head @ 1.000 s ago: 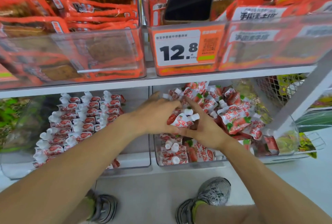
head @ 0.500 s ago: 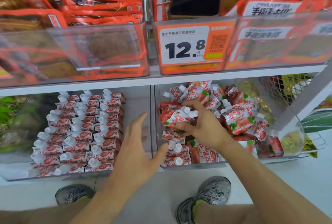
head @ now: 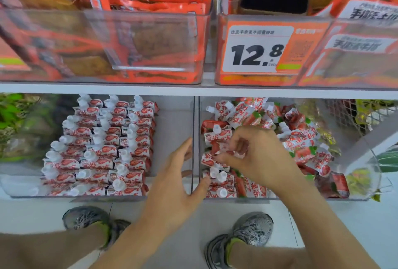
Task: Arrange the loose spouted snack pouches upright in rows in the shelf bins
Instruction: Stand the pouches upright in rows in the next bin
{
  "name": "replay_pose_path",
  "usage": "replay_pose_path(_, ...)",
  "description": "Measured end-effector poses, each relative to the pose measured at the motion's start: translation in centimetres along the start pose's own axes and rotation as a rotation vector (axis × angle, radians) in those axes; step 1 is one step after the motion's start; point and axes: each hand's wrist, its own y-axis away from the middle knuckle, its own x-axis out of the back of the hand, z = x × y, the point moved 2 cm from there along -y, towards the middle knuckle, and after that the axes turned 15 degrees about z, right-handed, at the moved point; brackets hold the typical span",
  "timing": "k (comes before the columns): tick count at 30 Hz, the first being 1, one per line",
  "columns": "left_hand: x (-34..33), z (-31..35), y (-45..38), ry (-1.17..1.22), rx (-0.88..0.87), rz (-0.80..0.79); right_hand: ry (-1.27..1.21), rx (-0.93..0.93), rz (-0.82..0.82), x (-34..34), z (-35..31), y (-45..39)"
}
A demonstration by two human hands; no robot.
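Spouted snack pouches, small red-and-white foil sachets with white screw caps, are found in two clear plastic shelf bins on the lower shelf. In the left clear bin (head: pixel 170 122) the arranged pouches (head: pixel 103 148) are set upright in about three tidy rows from back to front, caps uppermost; a strip of bare bin floor is left along its right side, so further rows could be taken. In the right clear bin (head: pixel 364 161) only a short front-left stretch of ordered pouches (head: pixel 217 182) is seen, while a jumbled heap of loose pouches (head: pixel 301 139), lying at all angles, fills the rear and right. The task is judged to be roughly half done: one bin largely ordered, the other barely begun. The right hand (head: pixel 256 156) is curled over the near-left part of the heap, and a single pouch (head: pixel 234 152) is pinched between fingers and thumb above the started rows. The left hand (head: pixel 181 182) is held wide and empty, fingers straight, at the clear divider between the bins, its thumb tip against the front pouches of the right bin. Orange packets in the upper-shelf bins (head: pixel 150 38) and an orange price label (head: pixel 256 53) are noted and are not part of the work.
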Motion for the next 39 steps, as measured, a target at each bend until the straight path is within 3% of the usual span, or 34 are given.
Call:
replay_pose_path(4,-0.2,-0.1,0.1,0.019,0.002,0.014,0.027,0.113,-0.282,-2.7,-0.1,0.4)
replay_pose_path(12,-0.3,-0.2,0.2,0.035,-0.004,0.027,0.001,0.127,-0.327,-2.7,0.4,0.4)
replay_pose_path(18,-0.2,0.0,0.3,0.062,0.002,0.022,-0.032,0.078,-0.188,-2.1,1.7,-0.4)
replay_pose_path(23,-0.3,0.0,0.3,0.068,0.008,0.019,-0.033,0.121,-0.438,-2.9,0.7,-0.4)
replay_pose_path(26,-0.3,0.0,0.4,0.04,0.001,0.025,-0.23,-0.003,-0.518,-2.9,0.9,-0.6)
replay_pose_path(29,-0.2,-0.1,0.4,0.042,-0.002,0.025,-0.543,-0.242,-0.439,-1.6,2.8,-0.8)
replay_pose_path(33,-0.2,0.0,0.5,0.048,-0.013,0.029,-0.143,-0.046,-0.318,-1.5,4.4,-0.6)
replay_pose_path(39,-0.2,0.1,0.5,0.063,-0.014,0.024,-0.044,0.103,-0.173,-2.9,3.7,-1.2)
